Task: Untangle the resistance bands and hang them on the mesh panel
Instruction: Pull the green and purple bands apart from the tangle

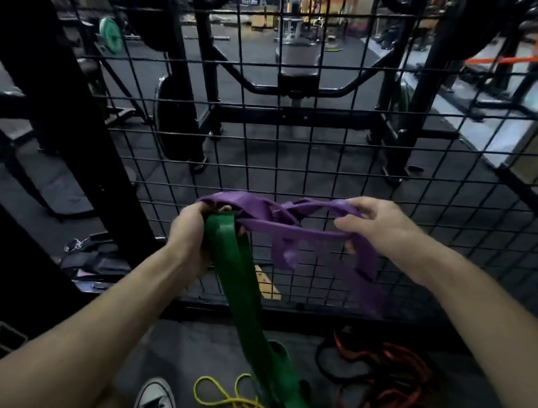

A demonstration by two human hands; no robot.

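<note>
A: What is shown in the head view?

B: A purple band is held up knotted in front of the mesh panel, at the centre of the frame. One end is gripped in the left hand, whose fingers are curled round it together with the top of a green band; the green band is let hang toward six o'clock, down to the floor. The other end is pinched by the right hand, at about three o'clock from the left.

A: How much is judged done?

B: Little. Nothing is seen hung on the panel. The purple band is not yet untwisted. A yellow band is left on the floor at six o'clock beside a shoe, and a red and black heap at five o'clock. All are judged still to be sorted and hung.
</note>
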